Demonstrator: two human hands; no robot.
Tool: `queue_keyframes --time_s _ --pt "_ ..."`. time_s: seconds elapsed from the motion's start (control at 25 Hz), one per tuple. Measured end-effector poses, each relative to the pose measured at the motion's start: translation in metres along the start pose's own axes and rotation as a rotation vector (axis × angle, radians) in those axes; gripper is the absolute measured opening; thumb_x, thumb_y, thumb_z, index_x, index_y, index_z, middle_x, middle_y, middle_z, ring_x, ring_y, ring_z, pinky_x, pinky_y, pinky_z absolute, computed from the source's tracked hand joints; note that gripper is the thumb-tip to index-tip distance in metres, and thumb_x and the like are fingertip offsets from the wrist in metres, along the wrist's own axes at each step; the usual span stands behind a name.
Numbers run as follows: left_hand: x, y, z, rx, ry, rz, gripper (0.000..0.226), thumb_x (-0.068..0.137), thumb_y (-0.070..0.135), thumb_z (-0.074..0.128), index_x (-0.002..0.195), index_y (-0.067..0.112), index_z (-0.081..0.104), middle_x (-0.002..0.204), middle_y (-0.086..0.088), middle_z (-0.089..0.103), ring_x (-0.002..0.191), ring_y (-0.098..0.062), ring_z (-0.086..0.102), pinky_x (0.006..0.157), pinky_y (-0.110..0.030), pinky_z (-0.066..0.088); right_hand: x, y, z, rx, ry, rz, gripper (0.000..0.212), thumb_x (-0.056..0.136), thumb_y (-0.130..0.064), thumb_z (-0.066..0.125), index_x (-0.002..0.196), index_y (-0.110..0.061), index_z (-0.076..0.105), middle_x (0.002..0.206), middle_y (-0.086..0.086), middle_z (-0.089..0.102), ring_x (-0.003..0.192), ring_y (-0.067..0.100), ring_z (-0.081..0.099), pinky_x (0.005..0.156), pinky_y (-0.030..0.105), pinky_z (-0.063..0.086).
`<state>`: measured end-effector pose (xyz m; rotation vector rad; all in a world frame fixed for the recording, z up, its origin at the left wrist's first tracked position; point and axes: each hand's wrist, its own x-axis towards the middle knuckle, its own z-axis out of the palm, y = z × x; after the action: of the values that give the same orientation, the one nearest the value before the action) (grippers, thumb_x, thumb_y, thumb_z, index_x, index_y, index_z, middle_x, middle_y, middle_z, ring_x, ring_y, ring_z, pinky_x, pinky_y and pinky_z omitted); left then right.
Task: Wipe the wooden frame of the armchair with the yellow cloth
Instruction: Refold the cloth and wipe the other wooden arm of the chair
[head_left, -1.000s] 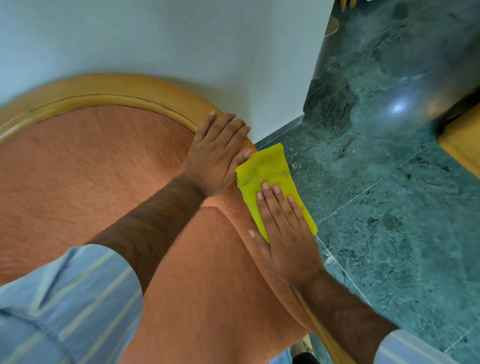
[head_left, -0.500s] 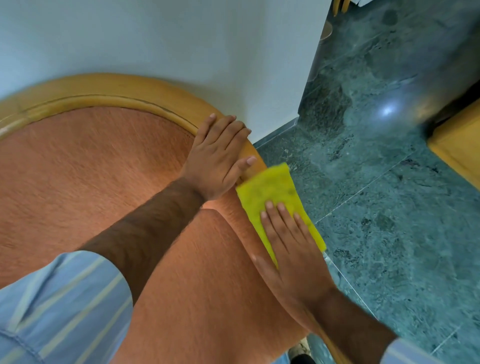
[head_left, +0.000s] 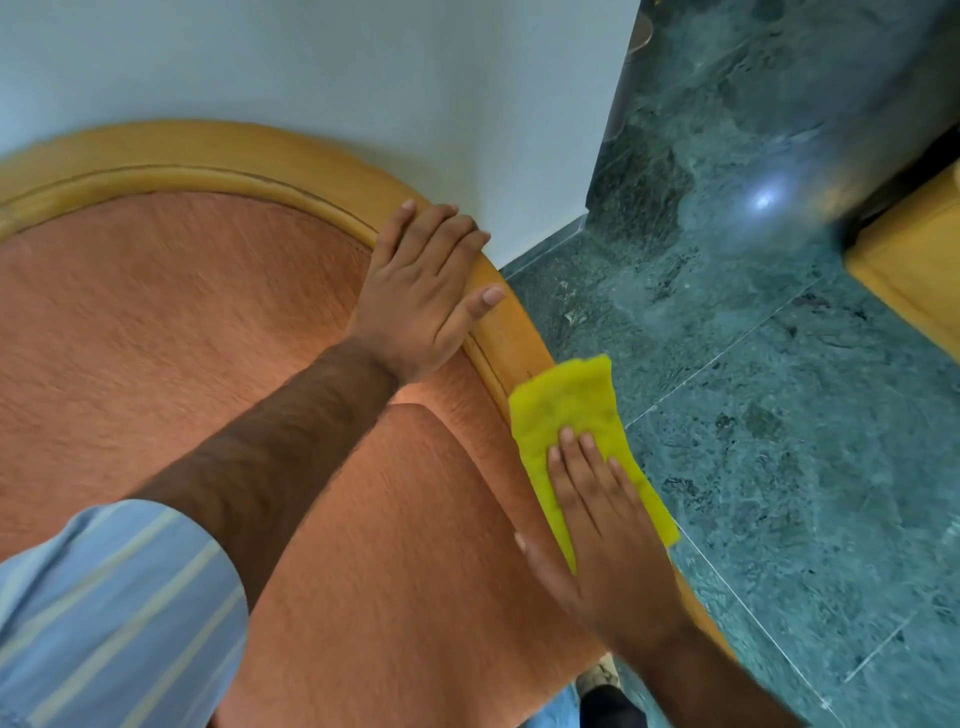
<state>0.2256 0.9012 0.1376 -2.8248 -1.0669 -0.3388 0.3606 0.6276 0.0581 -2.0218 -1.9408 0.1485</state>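
Right hand (head_left: 602, 525) flat, fingers spread, pressing yellow cloth (head_left: 571, 415) onto curved wooden frame (head_left: 514, 338) of armchair. Left hand (head_left: 421, 296) open, resting empty on frame farther up, beside orange upholstery (head_left: 171, 322).

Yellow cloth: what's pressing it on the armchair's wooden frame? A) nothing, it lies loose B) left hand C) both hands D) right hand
D: the right hand lies flat on the yellow cloth on the curved wooden frame, while the left hand rests bare on the frame higher up.
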Motion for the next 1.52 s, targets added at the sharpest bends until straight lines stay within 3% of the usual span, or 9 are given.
queue_keyframes --time_s 0.08,0.24,0.4,0.6,0.8,0.92,1.04,1.28,1.52 --pt "-0.001 0.0 -0.002 -0.016 -0.026 -0.006 0.087 0.101 0.061 -0.003 0.146 0.009 0.052 0.148 -0.007 0.055 0.148 -0.028 0.039 0.129 -0.052 0.015 0.046 -0.012 0.0 0.085 0.041 0.01 0.076 0.101 -0.052 0.054 0.159 -0.004 0.04 0.171 0.013 0.033 0.161 0.029 0.026 0.131 0.048 0.027" --pt "0.002 0.002 -0.008 -0.023 -0.055 -0.02 0.08 0.101 0.058 0.005 0.146 0.01 0.052 0.149 -0.007 0.055 0.149 -0.027 0.038 0.129 -0.051 0.014 0.093 -0.001 -0.007 0.179 0.054 -0.087 0.076 0.101 -0.045 0.066 0.159 -0.004 0.039 0.171 0.012 0.033 0.161 0.029 0.026 0.126 0.055 0.036" --pt "0.001 0.002 -0.014 -0.027 -0.102 -0.002 0.094 0.096 0.066 -0.005 0.149 0.009 0.048 0.152 -0.008 0.052 0.151 -0.027 0.035 0.129 -0.051 0.011 0.028 0.01 -0.006 0.148 -0.022 -0.085 0.072 0.105 -0.048 0.057 0.161 -0.008 0.036 0.173 0.007 0.028 0.163 0.023 0.021 0.129 0.05 0.031" --pt "0.002 0.003 -0.012 -0.011 -0.12 -0.007 0.102 0.091 0.072 -0.008 0.15 0.01 0.045 0.153 -0.007 0.049 0.152 -0.026 0.032 0.13 -0.051 0.008 -0.028 0.009 -0.004 0.007 -0.05 -0.079 0.067 0.104 -0.049 0.048 0.156 -0.008 0.045 0.17 0.007 0.035 0.158 0.025 0.035 0.119 0.054 0.038" --pt "0.002 0.002 -0.007 -0.027 -0.089 -0.017 0.093 0.093 0.073 0.008 0.148 0.011 0.048 0.152 -0.007 0.051 0.152 -0.026 0.033 0.129 -0.052 0.011 0.078 -0.021 -0.001 0.184 0.072 0.06 0.075 0.101 -0.043 0.063 0.16 -0.004 0.037 0.172 0.013 0.03 0.162 0.029 0.023 0.129 0.053 0.03" --pt "0.002 0.001 -0.007 -0.058 -0.082 -0.021 0.088 0.094 0.071 0.013 0.146 0.011 0.05 0.151 -0.006 0.052 0.152 -0.026 0.034 0.129 -0.051 0.012 0.117 -0.009 -0.007 0.245 0.094 -0.026 0.077 0.099 -0.039 0.07 0.157 0.002 0.039 0.169 0.019 0.035 0.16 0.034 0.028 0.126 0.055 0.036" --pt "0.0 0.0 -0.009 -0.045 -0.098 -0.02 0.09 0.093 0.072 0.01 0.148 0.011 0.048 0.152 -0.006 0.05 0.152 -0.026 0.032 0.13 -0.051 0.01 0.082 0.004 -0.007 0.247 0.047 -0.054 0.074 0.101 -0.04 0.066 0.158 0.0 0.039 0.17 0.015 0.033 0.16 0.032 0.028 0.125 0.055 0.039" --pt "0.002 0.001 -0.01 -0.031 -0.104 -0.016 0.101 0.091 0.076 -0.003 0.149 0.01 0.046 0.152 -0.007 0.05 0.153 -0.026 0.031 0.129 -0.053 0.01 -0.01 0.025 -0.009 0.194 -0.036 -0.004 0.053 0.113 -0.039 0.034 0.156 -0.009 0.046 0.168 0.005 0.039 0.159 0.024 0.034 0.117 0.056 0.048" --pt "0.001 0.002 -0.007 -0.035 -0.072 -0.024 0.1 0.091 0.077 0.001 0.147 0.01 0.049 0.151 -0.007 0.052 0.151 -0.027 0.034 0.129 -0.053 0.012 0.071 0.001 0.002 0.204 0.098 -0.033 0.046 0.108 -0.017 0.048 0.154 -0.006 0.049 0.165 0.009 0.043 0.156 0.031 0.036 0.119 0.056 0.045"
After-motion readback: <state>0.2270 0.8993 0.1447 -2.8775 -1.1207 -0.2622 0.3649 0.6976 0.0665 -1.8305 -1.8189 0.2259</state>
